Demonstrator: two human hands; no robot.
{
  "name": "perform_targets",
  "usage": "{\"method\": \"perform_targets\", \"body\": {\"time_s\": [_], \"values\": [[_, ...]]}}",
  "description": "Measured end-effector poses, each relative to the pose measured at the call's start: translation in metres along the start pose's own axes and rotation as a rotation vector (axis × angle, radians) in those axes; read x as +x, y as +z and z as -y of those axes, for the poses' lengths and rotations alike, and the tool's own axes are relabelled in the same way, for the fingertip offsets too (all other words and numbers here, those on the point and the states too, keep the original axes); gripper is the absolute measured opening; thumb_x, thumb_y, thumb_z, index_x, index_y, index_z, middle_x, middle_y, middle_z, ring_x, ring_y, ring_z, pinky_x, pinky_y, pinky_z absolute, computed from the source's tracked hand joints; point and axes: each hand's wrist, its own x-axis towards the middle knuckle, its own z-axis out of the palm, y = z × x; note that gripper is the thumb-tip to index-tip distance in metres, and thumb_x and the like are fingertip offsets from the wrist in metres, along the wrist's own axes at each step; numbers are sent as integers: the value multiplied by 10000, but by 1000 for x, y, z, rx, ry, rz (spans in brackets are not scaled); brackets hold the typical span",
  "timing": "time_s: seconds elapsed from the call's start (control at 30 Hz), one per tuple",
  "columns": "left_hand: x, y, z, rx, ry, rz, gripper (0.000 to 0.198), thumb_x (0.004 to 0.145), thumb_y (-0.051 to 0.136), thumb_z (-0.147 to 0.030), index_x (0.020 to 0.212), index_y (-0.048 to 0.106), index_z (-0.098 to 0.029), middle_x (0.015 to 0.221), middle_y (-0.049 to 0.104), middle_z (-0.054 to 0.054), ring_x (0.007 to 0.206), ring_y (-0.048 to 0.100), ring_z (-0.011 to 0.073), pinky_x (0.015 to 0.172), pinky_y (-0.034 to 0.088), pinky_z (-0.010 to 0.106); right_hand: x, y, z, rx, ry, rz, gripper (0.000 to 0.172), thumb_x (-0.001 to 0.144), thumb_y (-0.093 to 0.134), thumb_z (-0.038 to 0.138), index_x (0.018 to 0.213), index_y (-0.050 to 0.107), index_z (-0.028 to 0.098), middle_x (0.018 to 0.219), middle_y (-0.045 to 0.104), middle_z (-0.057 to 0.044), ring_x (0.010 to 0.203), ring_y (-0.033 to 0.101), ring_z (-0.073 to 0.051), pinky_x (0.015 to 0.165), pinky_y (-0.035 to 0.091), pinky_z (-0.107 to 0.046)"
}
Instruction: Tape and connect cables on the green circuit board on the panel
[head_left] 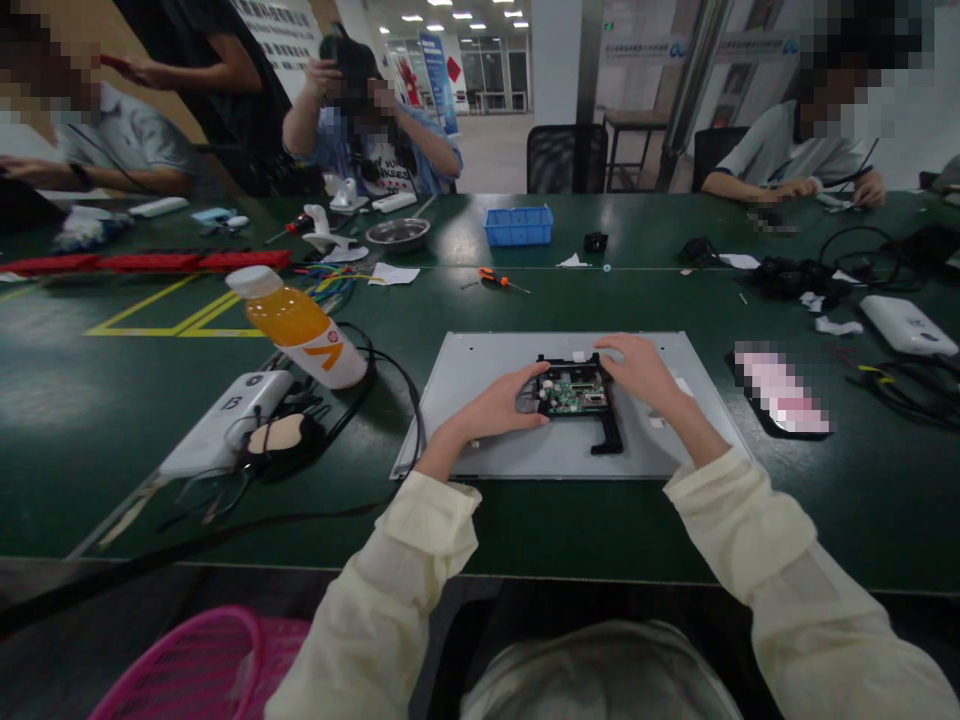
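A green circuit board [576, 397] sits in a black plastic frame [613, 430], whose hooked arm reaches toward me at the lower right. Both rest on, or just above, a flat light-grey panel [480, 360]. My left hand [499, 402] grips the frame's left side, fingers at the top corner and thumb near the lower edge. At the upper right corner, the fingers of my right hand [637, 370] are curled against the frame. Small white pieces, partly covered by my right hand and wrist, lie on the panel.
Left of the panel are an orange drink bottle [307, 330], a white power bank [225, 425] and black cables. A phone [780, 390] lies on the right. Farther back are a screwdriver [502, 280], a blue bin [517, 226] and a metal bowl [397, 233]. Other people sit across the table.
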Motion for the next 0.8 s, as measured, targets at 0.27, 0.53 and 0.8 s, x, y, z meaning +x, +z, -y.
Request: {"method": "perform_targets", "body": {"time_s": [0.27, 0.53, 0.8], "values": [[-2, -2, -3, -2, 15, 1, 857, 736, 677, -442, 1459, 281, -209, 1491, 368, 107, 1338, 391, 277, 1122, 295, 445, -39, -48, -51, -121, 253, 110, 365, 768, 577, 184, 1119, 676, 159, 1157, 659, -120, 1075, 600, -254, 967, 433, -387], [-2, 0, -2, -20, 1, -46, 855, 750, 668, -456, 1465, 269, -210, 1515, 322, 116, 1362, 361, 273, 1134, 290, 438, -55, -56, -61, -76, 396, 175, 285, 744, 601, 182, 1002, 720, 194, 887, 718, -68, 794, 664, -193, 716, 498, -299], [0, 0, -6, -1, 2, -92, 681, 845, 566, -450, 1431, 332, -195, 1483, 379, 108, 1351, 379, 238, 1139, 289, 414, -75, -66, -40, 31, 451, 84, 211, 757, 602, 238, 912, 743, 222, 807, 715, -45, 731, 655, -183, 668, 503, -304]]}}
